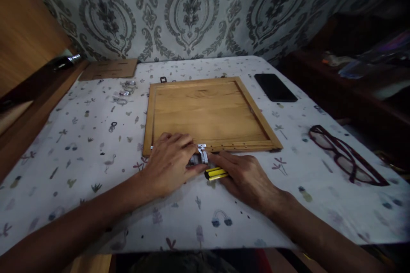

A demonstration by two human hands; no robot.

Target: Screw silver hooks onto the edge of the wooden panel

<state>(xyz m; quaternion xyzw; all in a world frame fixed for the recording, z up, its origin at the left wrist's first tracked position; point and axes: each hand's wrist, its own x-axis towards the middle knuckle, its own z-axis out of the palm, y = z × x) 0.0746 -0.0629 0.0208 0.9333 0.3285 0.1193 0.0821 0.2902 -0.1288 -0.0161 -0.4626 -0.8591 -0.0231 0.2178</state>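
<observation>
A framed wooden panel, like a small cabinet door, lies flat on the cloth-covered table. At its near edge a silver metal hinge sits against the frame. My left hand is closed around the hinge's left side, thumb below and fingers over the frame. Close by on the right, my right hand has its fingertips at the hinge. A tool with a yellow-and-black handle is held in that hand; the rest of it is hidden under the fingers, so its kind is unclear.
Loose metal hardware lies at the back left, near a flat piece of brown cardboard. A black phone is beyond the panel's right side. Dark-red eyeglasses lie at the right. Wooden furniture borders the left edge.
</observation>
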